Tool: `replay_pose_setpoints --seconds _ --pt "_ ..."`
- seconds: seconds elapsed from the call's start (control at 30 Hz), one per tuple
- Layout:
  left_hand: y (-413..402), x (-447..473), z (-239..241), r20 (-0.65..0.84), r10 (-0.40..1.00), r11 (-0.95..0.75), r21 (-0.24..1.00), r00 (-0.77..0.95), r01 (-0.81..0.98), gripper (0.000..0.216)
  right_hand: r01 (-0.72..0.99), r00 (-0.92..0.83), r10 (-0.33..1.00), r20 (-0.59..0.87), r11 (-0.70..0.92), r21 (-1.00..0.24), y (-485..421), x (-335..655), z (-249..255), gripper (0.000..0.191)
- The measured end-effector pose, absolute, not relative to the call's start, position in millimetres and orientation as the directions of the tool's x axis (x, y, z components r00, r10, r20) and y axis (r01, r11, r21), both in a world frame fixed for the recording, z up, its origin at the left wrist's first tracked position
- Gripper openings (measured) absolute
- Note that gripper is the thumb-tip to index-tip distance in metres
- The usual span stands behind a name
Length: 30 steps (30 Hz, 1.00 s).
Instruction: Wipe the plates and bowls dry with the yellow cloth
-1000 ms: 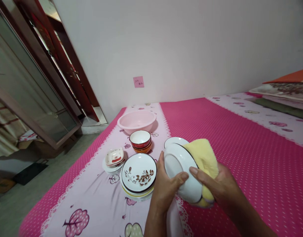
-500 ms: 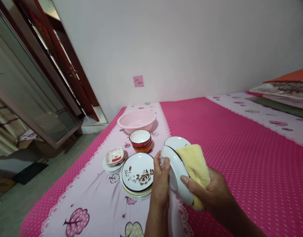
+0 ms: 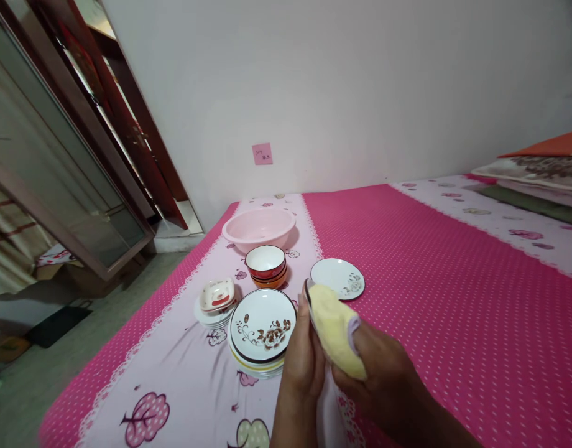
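My left hand (image 3: 303, 354) grips a dark-rimmed white plate (image 3: 308, 287) from its left side; the plate is tilted nearly edge-on. A yellow cloth (image 3: 333, 326) with a lilac edge lies against the plate's right-hand face. My right hand (image 3: 377, 361) is closed on the cloth and presses it to the plate, covering most of it. Left of my hands stands a stack of plates (image 3: 255, 320), the top one with brown flowers. Just beyond my hands a single white plate (image 3: 337, 274) with a flower print lies on the pink cover.
Stacked red and orange bowls (image 3: 266, 264) stand behind the plates, with a pink basin (image 3: 260, 230) farther back. Small square dishes (image 3: 217, 295) rest on small plates (image 3: 214, 318) at left. Folded bedding (image 3: 542, 180) lies far right. The bed's left edge (image 3: 122, 348) drops to the floor.
The held plate has turned from showing its white underside to nearly edge-on. My right hand and the cloth have shifted left across its face, uncovering more of the plate lying behind.
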<state>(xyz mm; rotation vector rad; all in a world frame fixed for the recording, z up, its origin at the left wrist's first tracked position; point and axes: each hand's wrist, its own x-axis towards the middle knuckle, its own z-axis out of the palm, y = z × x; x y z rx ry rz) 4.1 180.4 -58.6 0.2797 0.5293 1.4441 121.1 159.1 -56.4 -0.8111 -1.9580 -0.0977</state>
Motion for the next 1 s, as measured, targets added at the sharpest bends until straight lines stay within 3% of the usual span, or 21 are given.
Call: replay_pose_setpoints --seconds 0.13,0.23,0.4,0.53,0.63,0.77,1.0 --pt "180.3 -0.9 -55.4 -0.229 0.954 0.272 0.378 0.196 -0.885 0.048 0.604 -0.454 0.417 0.787 0.793 -0.072 161.3 117.0 -59.6 0.01" --pt "182.5 -2.9 -54.4 -0.284 0.935 0.3 0.31 0.213 -0.902 0.035 0.626 -0.509 0.429 0.746 0.779 -0.021 165.6 115.1 -63.5 0.011" --pt "184.0 0.2 -50.9 -0.35 0.912 0.292 0.195 0.212 -0.936 0.041 0.665 -0.541 0.483 0.689 0.747 -0.002 169.0 113.7 -71.0 0.012" --pt "184.8 -3.5 -59.2 -0.323 0.915 0.314 0.195 0.242 -0.929 0.032 0.637 -0.56 0.53 0.637 0.767 -0.079 164.8 113.7 -72.5 0.012" --pt "185.4 -7.1 -68.4 -0.306 0.923 0.307 0.214 0.235 -0.927 0.025 0.602 -0.575 0.553 0.603 0.785 -0.146 162.1 113.5 -73.0 0.023" --pt "184.9 -6.5 -73.0 -0.248 0.942 0.287 0.255 0.225 -0.923 0.031 0.625 -0.554 0.528 0.644 0.774 -0.097 162.8 111.3 -74.4 0.023" --pt "184.2 7.1 -67.4 -0.179 0.957 0.264 0.199 0.229 -0.944 0.041 0.692 -0.476 0.417 0.774 0.721 0.036 179.6 117.2 -70.4 0.026"
